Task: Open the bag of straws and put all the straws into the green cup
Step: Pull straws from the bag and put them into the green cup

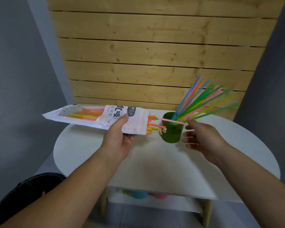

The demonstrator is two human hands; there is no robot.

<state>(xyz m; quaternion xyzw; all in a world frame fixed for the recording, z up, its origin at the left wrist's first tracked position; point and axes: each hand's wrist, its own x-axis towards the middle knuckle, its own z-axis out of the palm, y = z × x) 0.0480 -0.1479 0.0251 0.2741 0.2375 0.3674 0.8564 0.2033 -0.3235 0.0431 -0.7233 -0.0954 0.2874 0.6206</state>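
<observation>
Wooden slat wall [155,51] upright behind the far edge of the table. White round table [155,163], mostly bare; lower shelf [155,200] beneath its near edge with blurred green, blue and pink shapes, not identifiable. Dark round object [23,198] off the near left corner, on the floor.

Bag of straws [95,116] held level above the far left part of the table, open mouth pointing right toward the cup. Orange, yellow and green straw ends [152,125] sticking out of the mouth; more visible through the clear window at the left end. Left hand [120,139] gripping the bag near its mouth, thumb pressed on top, fingers curled underneath.

Green cup [171,129] upright near the far edge, slightly right of centre, just beside the bag's mouth. Fan of blue, pink, green, yellow straws [204,99] standing in the cup, leaning right and away. Small charm [162,130] on the cup's left side.

Right hand [202,137] just right of the cup, fingers spread and loosely curved, gripping nothing. One pink straw [171,120] lying across the cup rim from the bag's mouth, tip at the right thumb; contact unclear.
</observation>
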